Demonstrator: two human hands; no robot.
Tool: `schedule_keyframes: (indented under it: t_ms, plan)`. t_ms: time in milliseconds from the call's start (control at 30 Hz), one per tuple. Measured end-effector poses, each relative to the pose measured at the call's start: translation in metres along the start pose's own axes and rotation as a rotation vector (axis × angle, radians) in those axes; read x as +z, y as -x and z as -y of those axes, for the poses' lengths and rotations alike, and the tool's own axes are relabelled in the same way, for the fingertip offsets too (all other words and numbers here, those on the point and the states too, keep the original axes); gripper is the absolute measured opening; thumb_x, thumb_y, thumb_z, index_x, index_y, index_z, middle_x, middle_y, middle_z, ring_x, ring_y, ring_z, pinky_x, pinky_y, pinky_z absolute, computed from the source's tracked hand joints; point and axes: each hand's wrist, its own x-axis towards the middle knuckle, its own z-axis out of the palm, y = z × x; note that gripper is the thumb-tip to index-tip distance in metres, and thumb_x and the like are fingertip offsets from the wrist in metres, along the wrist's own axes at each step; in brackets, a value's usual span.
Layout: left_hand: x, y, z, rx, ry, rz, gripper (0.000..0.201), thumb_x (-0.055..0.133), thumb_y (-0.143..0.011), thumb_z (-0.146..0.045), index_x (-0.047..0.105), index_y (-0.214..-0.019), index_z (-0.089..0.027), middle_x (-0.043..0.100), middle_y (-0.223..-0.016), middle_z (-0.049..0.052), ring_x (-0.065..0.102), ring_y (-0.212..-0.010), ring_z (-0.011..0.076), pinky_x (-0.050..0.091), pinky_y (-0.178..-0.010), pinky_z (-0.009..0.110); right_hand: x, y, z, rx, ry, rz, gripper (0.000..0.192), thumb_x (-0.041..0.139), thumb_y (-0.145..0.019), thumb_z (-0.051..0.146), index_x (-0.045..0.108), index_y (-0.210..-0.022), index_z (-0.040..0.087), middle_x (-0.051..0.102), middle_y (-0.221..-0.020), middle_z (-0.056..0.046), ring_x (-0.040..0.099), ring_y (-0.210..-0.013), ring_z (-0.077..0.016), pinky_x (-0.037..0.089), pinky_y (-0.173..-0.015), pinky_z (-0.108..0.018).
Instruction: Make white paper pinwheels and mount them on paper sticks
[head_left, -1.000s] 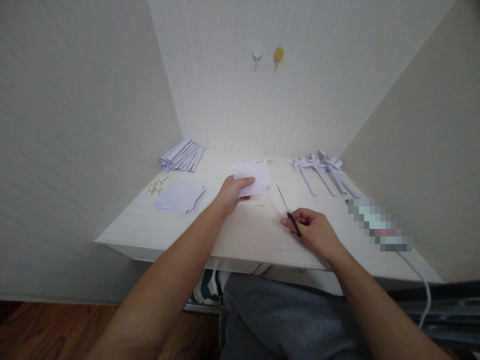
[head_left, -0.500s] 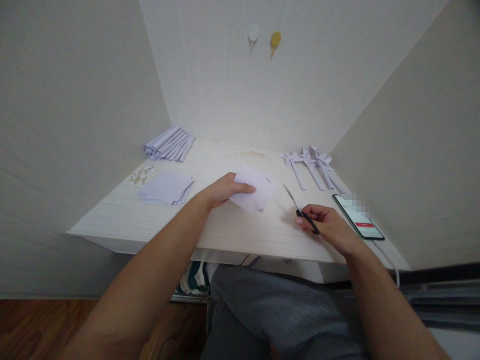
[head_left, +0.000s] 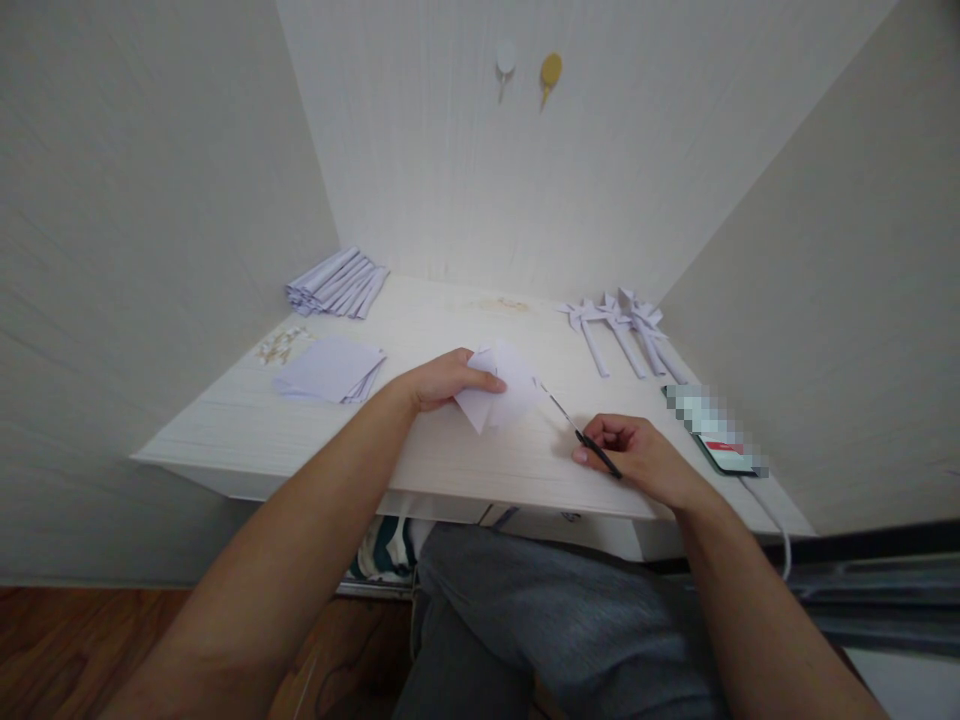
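Observation:
My left hand is closed on a white sheet of paper, thumb on top, above the middle of the white desk. The sheet shows slits or creases, and its lower left corner points down. In my right hand is a pair of black-handled scissors, fingers wrapped at the handles. The scissors' blades point up and left, with their tips at the right edge of the paper; whether they touch it I cannot tell.
A stack of paper squares lies left, with small white-and-gold pieces beside it. Rolled paper sticks are piled behind. Several paper pinwheels lie at the back right, near a phone with a cable.
The scissors have moved left, bringing their tips to the paper's right edge. The paper has turned a little in my left hand.

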Motion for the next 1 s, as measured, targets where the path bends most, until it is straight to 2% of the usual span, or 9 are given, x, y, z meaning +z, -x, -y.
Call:
schedule_keyframes:
  t_ms: [233,567,1000]
  plan:
    - [-0.0029,-0.0009,-0.0016,-0.042,-0.014,0.031,0.029,0.088,-0.054,-0.016,0.075,-0.079,-0.009,0.076,-0.074,0.008,0.067,-0.061,0.0159,0.051,-0.059,0.025,-0.001,-0.0005,-0.0036,-0.006,0.013,0.014,0.046,0.094,-0.062,0.05,0.062,-0.068,0.018,0.047,-0.06,0.006,0.035,-0.057,-0.0096,0.023,-0.053,-0.026]
    - [-0.0044,-0.0025,0.0003,-0.04,-0.014,0.033,0.03,0.086,-0.055,-0.017,0.075,-0.082,-0.009,0.078,-0.078,0.009,0.068,-0.064,0.0174,0.053,-0.065,0.028,0.0,-0.0015,-0.0038,0.001,0.041,-0.011,0.046,0.094,-0.062,0.051,0.061,-0.067,0.018,0.046,-0.06,0.006,0.034,-0.057,-0.0098,0.023,-0.053,-0.026]
    - [-0.0038,-0.0021,-0.0004,-0.041,-0.019,0.029,0.031,0.086,-0.053,-0.017,0.075,-0.08,-0.009,0.078,-0.076,0.008,0.069,-0.062,0.0174,0.054,-0.061,0.028,-0.001,-0.0018,-0.0055,0.0,0.033,-0.002,0.047,0.094,-0.062,0.051,0.06,-0.064,0.019,0.044,-0.058,0.007,0.032,-0.055,-0.0092,0.021,-0.052,-0.026]
